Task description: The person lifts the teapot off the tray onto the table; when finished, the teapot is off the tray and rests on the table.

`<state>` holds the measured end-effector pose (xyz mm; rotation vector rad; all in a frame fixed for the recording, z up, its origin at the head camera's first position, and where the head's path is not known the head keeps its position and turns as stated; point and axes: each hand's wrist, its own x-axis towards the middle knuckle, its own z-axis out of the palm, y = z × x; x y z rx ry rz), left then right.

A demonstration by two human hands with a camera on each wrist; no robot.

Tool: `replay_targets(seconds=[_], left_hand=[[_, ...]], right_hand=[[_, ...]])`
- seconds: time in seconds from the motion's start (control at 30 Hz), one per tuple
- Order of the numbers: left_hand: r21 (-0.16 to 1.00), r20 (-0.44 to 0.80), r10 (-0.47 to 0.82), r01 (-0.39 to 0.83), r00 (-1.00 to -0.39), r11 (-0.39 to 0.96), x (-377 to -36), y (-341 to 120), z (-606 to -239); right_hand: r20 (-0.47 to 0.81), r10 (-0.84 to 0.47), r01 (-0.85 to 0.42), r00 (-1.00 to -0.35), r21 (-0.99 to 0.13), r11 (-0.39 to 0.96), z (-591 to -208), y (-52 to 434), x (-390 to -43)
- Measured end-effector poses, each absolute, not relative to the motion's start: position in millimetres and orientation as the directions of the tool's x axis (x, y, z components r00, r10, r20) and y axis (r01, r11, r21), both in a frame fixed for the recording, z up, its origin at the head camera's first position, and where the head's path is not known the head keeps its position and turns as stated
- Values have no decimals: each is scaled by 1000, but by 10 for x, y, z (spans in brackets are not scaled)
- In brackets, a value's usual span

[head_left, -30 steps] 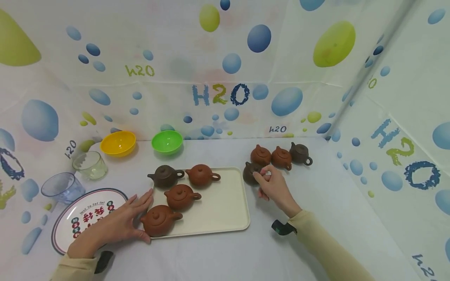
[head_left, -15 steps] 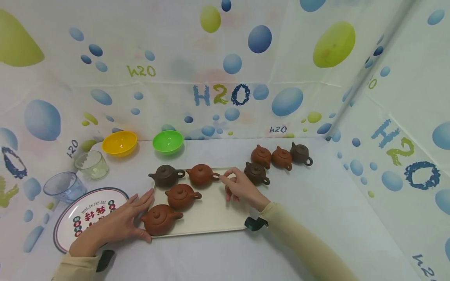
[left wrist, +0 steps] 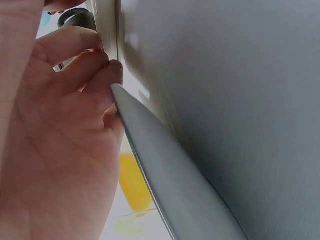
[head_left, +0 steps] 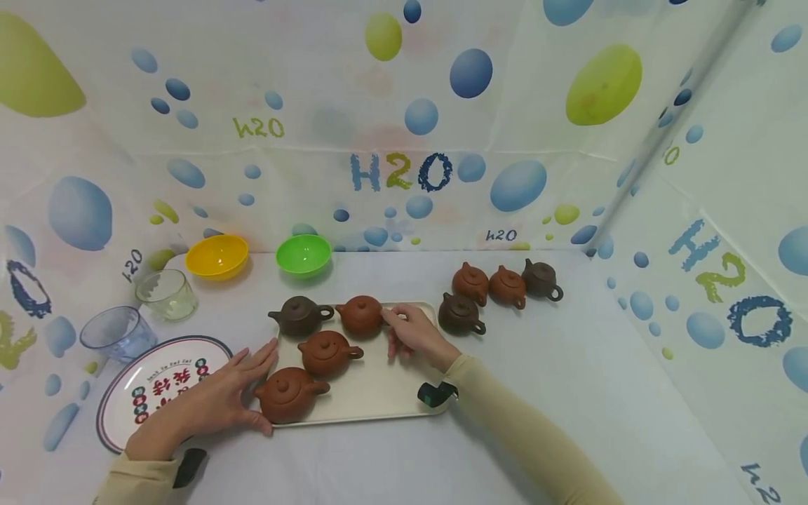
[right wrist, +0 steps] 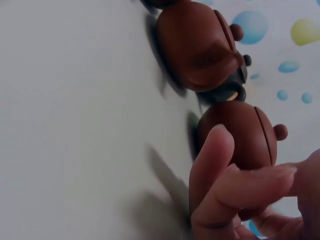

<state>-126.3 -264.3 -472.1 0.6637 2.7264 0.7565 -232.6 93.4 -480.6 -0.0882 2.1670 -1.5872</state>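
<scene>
A cream tray [head_left: 394, 382] carries several small clay teapots. My right hand [head_left: 393, 324] is at the back one, a red-brown teapot [head_left: 360, 315], and its fingers pinch the handle, which they hide. In the right wrist view curled fingers [right wrist: 215, 170] lie against that teapot [right wrist: 240, 132], with another teapot [right wrist: 195, 45] behind it. My left hand [head_left: 249, 382] lies flat with straight fingers on the tray's left edge, beside the front red-brown teapot [head_left: 287, 394]. In the left wrist view its fingertips [left wrist: 100, 70] touch the tray's rim [left wrist: 107, 30].
Several more teapots stand on the table right of the tray, the nearest a dark teapot [head_left: 459, 313]. At the left are a printed plate [head_left: 145, 389], a blue glass [head_left: 116, 333], a clear glass [head_left: 165, 294], a yellow bowl [head_left: 217, 256] and a green bowl [head_left: 304, 254]. Patterned curtains close in three sides.
My right hand left the dark teapot on the table, moved left over the tray and now pinches the back red-brown teapot's handle. The left hand has stayed put.
</scene>
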Motion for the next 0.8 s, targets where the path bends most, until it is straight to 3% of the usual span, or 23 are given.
replay_targets(seconds=[0.27,0.5,0.8], left_hand=[[542,-110,476,349,-873,765,-1265,-2649,-4726],[545,-107,483,355,-869,760,-1252,-2629,-4723],[535,-116,476,349,-872,770,-1253,-2624,-4712]], right_hand=[[-284,-407,168,-868,-940,298,-4819,989,-2388],[-325,-396,232,-858,-936,266,-4801,1000,-2389],[-292,-393,198,-872,-944,263,-4695,1110,-2296]])
